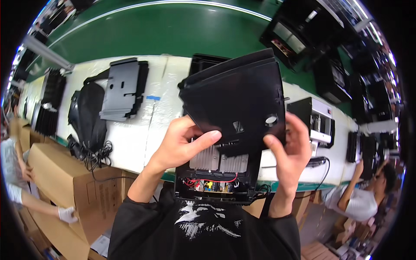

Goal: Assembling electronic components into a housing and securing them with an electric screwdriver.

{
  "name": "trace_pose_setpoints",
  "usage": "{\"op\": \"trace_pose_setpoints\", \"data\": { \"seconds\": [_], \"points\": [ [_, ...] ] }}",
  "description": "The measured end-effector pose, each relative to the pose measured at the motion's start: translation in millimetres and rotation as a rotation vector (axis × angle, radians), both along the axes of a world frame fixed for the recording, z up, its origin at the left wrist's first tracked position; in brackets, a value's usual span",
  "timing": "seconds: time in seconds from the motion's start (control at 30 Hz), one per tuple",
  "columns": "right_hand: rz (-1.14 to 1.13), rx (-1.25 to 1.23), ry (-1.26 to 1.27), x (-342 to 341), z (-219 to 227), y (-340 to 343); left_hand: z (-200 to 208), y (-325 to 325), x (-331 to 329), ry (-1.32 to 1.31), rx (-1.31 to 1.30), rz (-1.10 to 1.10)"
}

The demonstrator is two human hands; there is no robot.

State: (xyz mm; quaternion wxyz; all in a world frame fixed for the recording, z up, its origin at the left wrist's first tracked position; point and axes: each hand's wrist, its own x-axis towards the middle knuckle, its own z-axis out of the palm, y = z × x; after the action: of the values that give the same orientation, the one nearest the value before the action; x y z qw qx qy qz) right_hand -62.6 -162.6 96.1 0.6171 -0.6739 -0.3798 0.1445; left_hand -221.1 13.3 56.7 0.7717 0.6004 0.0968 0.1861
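Both my hands grip a flat black panel with several cut-outs, among them a round hole near its right edge. At least one more black panel edge shows along its far side. My left hand has its thumb over the near left edge. My right hand closes round the near right corner. Directly below sits an open black casing at the table's near edge. Inside it show silver finned heat sinks, red wires and a small circuit board. The panel hides the casing's far part.
Grey-black panels lie on the white-covered table at left, beside a black bag and cables. A white-and-black device stands at right. Cardboard boxes stand near left. People work on both sides, one with a gloved hand.
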Motion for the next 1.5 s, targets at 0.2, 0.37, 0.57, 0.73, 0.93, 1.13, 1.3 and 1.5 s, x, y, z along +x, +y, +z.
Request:
{"op": "trace_pose_setpoints", "data": {
  "seconds": [0.2, 0.37, 0.57, 0.73, 0.93, 1.13, 1.3, 1.5],
  "points": [
    [-0.16, 0.068, -0.51, 44, 19, -1, -11, 19, 0, 0.083, 0.729, 0.529],
    [-0.018, 0.037, -0.61, 46, 27, 17, -22, 8, -9, 0.204, 0.754, 0.528],
    [0.096, -0.066, -0.625, 42, 19, 23, -39, -5, -12, 0.228, 0.538, 0.506],
    [0.095, -0.098, -0.645, 43, 9, 24, -45, -4, -12, 0.205, 0.498, 0.503],
    [0.116, -0.103, -0.678, 44, 12, 20, -44, -6, -11, 0.2, 0.442, 0.5],
    [0.119, -0.109, -0.718, 44, 9, 18, -42, -6, -10, 0.197, 0.427, 0.499],
    [0.181, -0.139, -0.872, 39, 5, 23, -41, -7, -12, 0.204, 0.417, 0.525],
    [0.223, -0.182, -0.916, 35, 12, 26, -47, -6, -12, 0.19, 0.44, 0.503]
  ]
}}
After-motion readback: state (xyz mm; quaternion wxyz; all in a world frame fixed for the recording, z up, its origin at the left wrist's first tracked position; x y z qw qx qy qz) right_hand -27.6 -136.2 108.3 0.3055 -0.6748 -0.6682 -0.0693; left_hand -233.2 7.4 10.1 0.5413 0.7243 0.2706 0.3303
